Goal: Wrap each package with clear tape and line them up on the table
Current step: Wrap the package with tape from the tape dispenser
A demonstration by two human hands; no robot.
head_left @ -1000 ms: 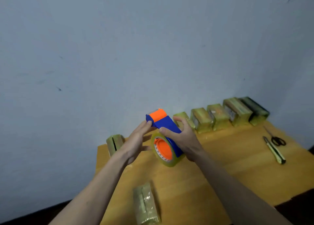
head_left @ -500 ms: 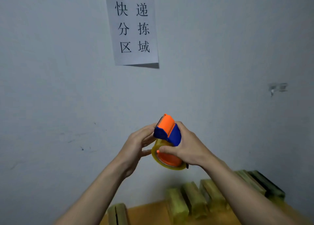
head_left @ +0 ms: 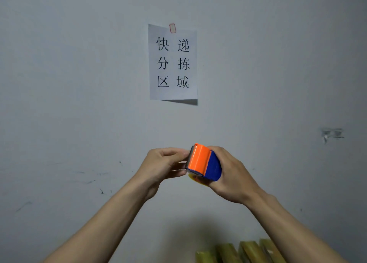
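Observation:
I hold a blue and orange tape dispenser up in front of the wall. My right hand grips its blue body from the right, and a sliver of the yellowish tape roll shows beneath. My left hand is at the dispenser's cutter end with thumb and fingers curled together there; the clear tape end itself is too faint to make out. Several taped yellowish packages stand in a row at the bottom edge, partly cut off.
A white paper sign with black characters hangs on the grey wall above my hands. The table is out of view.
The view has tilted further up, so the sign sits lower in frame and most of the packages have dropped out. The dispenser's orange end has turned toward my left hand.

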